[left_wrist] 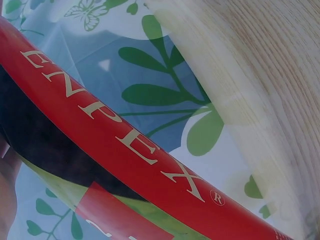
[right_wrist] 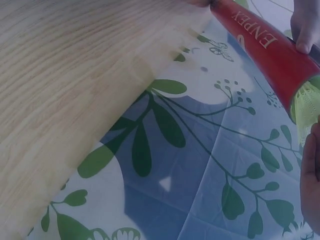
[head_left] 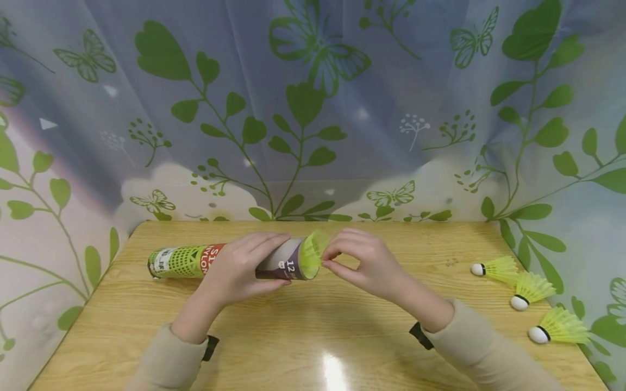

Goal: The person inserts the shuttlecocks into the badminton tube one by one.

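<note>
The person's right hand (head_left: pixel 367 263) has thumb and forefinger pinched on the skirt edge of a yellow shuttlecock (head_left: pixel 310 256), which pokes partway out of the tube's mouth, its base out of sight inside. The left hand (head_left: pixel 242 266) wraps round the tube (head_left: pixel 279 259), thumb along the near side. The tube lies sideways above the tabletop (head_left: pixel 293 336), mouth toward the right hand: grey near that mouth with a white "12", then a red patch, then a lime netted print and a white label at the far end; its other side is red, lettered ENPEX. Off to the person's right rest three white-tipped shuttlecocks (head_left: pixel 536 288), and a leafy, butterfly-printed curtain (head_left: pixel 381 136) hangs behind.
</note>
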### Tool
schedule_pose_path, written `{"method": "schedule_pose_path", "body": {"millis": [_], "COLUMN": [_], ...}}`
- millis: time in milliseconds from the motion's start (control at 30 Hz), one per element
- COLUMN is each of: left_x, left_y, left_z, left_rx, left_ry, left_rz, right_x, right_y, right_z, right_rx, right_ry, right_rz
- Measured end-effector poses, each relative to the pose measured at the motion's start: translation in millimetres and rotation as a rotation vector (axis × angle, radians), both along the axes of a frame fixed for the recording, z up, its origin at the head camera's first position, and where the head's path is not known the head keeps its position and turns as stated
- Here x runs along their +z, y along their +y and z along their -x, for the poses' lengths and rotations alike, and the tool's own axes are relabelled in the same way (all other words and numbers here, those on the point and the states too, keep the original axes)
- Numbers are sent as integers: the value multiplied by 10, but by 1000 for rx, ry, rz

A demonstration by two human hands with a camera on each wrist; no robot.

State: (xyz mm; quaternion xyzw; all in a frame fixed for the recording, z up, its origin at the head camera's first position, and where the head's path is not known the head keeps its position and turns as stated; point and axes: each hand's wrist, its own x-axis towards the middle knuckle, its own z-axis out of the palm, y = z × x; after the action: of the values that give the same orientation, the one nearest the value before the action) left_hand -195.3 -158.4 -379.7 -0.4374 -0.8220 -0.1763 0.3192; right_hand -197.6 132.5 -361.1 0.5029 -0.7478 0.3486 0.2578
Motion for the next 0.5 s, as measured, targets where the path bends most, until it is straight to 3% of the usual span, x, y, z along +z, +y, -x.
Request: {"method": "schedule_pose_path", "body": {"millis": [133, 233, 500], "left_x": [9, 15, 19], "left_y": [-2, -4, -19], "left_z": [-6, -7, -8], "left_rx": [2, 2, -5], "left_ry": [1, 4, 5], "left_rz": [5, 4, -10], "right_x": [-25, -43, -61], "right_y": [-38, -60, -106], "right_z": [1, -12, -52], "right_rx": [-10, -28, -31], "right_ry": [-6, -72, -388], "right_rz": [-5, -3, 80]}}
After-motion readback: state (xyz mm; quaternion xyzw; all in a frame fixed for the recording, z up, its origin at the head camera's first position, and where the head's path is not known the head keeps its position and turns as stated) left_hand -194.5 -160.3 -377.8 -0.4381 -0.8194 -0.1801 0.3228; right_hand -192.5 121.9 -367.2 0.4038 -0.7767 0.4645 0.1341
